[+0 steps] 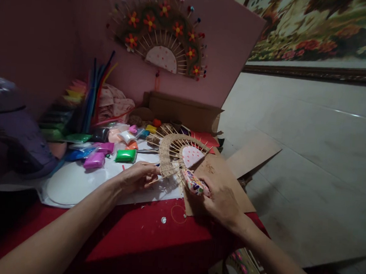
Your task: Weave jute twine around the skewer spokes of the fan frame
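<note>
A half-round fan of thin wooden sticks, with a woven tan twine band and a white dotted half-disc at its centre, is tilted above the table. My left hand is closed on the stick ends at the fan's near left edge. In my right hand is a glue gun with a colourful floral pattern, its front end close to the lower edge of the twine band. Whether it touches the band I cannot tell. Under the glue gun lies brown cardboard.
Several clay packets, among them a green one, lie left of the fan near a white disc. A purple container stands at far left. Behind are pipe cleaners and a cardboard box. A finished flowered fan hangs on a pink board.
</note>
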Available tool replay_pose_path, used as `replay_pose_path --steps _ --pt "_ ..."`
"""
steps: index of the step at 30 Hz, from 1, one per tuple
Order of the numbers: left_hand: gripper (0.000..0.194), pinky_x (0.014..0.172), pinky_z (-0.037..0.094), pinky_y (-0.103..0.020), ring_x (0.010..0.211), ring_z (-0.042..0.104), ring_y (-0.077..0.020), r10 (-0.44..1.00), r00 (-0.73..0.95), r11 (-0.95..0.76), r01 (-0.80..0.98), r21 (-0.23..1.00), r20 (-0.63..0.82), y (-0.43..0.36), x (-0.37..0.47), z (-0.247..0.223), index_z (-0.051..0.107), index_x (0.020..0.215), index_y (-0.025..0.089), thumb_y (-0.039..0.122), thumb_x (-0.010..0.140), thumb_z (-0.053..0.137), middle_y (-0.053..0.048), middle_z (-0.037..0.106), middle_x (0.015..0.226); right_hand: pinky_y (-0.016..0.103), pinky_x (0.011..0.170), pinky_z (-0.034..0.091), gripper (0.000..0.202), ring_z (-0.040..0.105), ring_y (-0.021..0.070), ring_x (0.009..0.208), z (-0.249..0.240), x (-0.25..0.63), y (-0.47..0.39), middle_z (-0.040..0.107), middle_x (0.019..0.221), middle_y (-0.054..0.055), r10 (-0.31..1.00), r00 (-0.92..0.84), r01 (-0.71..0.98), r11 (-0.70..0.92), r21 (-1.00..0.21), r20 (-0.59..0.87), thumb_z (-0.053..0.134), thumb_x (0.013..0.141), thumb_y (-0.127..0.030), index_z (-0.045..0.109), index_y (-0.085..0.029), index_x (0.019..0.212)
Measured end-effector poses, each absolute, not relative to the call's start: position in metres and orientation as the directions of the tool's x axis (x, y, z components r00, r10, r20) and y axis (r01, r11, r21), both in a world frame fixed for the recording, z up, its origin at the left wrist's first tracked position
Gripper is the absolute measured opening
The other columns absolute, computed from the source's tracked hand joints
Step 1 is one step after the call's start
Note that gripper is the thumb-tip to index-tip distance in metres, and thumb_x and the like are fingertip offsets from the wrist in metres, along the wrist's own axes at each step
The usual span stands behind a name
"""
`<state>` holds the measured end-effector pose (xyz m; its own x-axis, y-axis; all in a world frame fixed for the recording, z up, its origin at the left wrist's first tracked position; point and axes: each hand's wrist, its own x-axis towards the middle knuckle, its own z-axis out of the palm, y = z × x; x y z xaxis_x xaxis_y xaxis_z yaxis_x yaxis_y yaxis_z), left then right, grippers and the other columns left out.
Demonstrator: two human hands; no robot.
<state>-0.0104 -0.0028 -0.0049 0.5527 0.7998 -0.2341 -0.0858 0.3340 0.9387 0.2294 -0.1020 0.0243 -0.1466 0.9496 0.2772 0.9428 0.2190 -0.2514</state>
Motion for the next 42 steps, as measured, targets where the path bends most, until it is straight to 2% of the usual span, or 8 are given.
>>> replay_pose_path --steps 9,17,21,25,28,31,33,42 --pt "0.020 0.035 0.018 -0.020 0.035 0.031 -0.0045 0.820 0.522 0.296 -0.033 0.955 -0.236 -0.002 -0.010 -0.005 0.050 0.057 0.015 0.028 0.068 0.061 0.004 0.041 0.044 0.037 0.083 0.041 0.041 0.055 0.0245 0.101 -0.003 0.267 -0.099 0.058 0.113 0.013 0.960 -0.162 0.945 0.217 -0.243 0.227 0.040 0.082 -0.025 0.047 -0.018 0.122" --pt "0.021 0.031 0.013 -0.020 0.032 0.026 -0.0042 0.822 0.517 0.277 0.003 0.961 -0.239 -0.002 -0.010 -0.006 0.049 0.057 0.015 0.030 0.068 0.060 0.004 0.042 0.044 0.039 0.086 0.039 0.044 0.052 0.0267 0.106 -0.008 0.280 -0.085 0.052 0.122 0.015 0.977 -0.034 0.985 0.069 -0.161 0.211 0.033 0.088 -0.031 0.041 -0.015 0.128" --pt "0.021 0.031 0.014 -0.019 0.032 0.026 -0.0042 0.826 0.510 0.275 0.003 0.961 -0.238 -0.002 -0.010 -0.004 0.049 0.057 0.015 0.029 0.068 0.060 0.004 0.041 0.043 0.036 0.082 0.038 0.047 0.053 0.0262 0.102 -0.002 0.280 -0.078 0.054 0.117 0.016 0.987 0.030 0.998 -0.020 -0.065 0.159 0.036 0.088 -0.032 0.036 -0.013 0.131" --pt "0.022 0.031 0.014 -0.020 0.031 0.025 -0.0037 0.828 0.509 0.267 0.008 0.964 -0.234 -0.002 -0.009 -0.004 0.050 0.056 0.015 0.030 0.068 0.060 0.004 0.041 0.042 0.039 0.079 0.036 0.039 0.051 0.0285 0.093 0.009 0.256 -0.081 0.058 0.100 0.018 0.931 0.046 0.996 -0.073 0.060 0.362 0.042 0.086 -0.031 0.049 -0.008 0.117" --pt "0.021 0.032 0.013 -0.020 0.031 0.025 -0.0036 0.833 0.502 0.260 0.013 0.965 -0.231 -0.003 -0.009 -0.004 0.050 0.056 0.015 0.030 0.068 0.060 0.004 0.040 0.041 0.036 0.079 0.035 0.024 0.050 0.0230 0.089 0.019 0.222 -0.088 0.058 0.096 0.011 0.860 -0.123 0.984 0.171 -0.052 0.495 0.040 0.087 -0.023 0.056 -0.016 0.103" --pt "0.022 0.032 0.013 -0.020 0.031 0.025 -0.0036 0.835 0.491 0.274 0.019 0.962 -0.248 -0.005 -0.009 -0.002 0.049 0.055 0.015 0.030 0.068 0.059 0.005 0.039 0.041 0.033 0.076 0.035 0.019 0.048 0.0199 0.085 0.024 0.188 -0.089 0.056 0.089 0.007 0.808 -0.289 0.883 0.432 -0.182 0.514 0.042 0.084 -0.018 0.058 -0.020 0.095" --pt "0.024 0.033 0.014 -0.021 0.031 0.025 -0.0037 0.835 0.491 0.275 0.017 0.961 -0.248 -0.006 -0.010 -0.001 0.048 0.053 0.015 0.030 0.068 0.059 0.005 0.039 0.041 0.033 0.075 0.035 0.019 0.046 0.0203 0.086 0.022 0.173 -0.085 0.053 0.089 0.006 0.778 -0.377 0.828 0.526 -0.194 0.502 0.046 0.082 -0.017 0.059 -0.022 0.094" --pt "0.021 0.032 0.012 -0.021 0.030 0.025 -0.0042 0.831 0.502 0.266 0.016 0.964 -0.238 -0.008 -0.008 0.001 0.051 0.053 0.014 0.028 0.069 0.056 0.004 0.042 0.039 0.034 0.075 0.034 0.025 0.040 0.0208 0.086 0.007 0.158 -0.071 0.049 0.091 0.006 0.765 -0.439 0.812 0.562 -0.157 0.471 0.046 0.082 -0.017 0.058 -0.022 0.102"
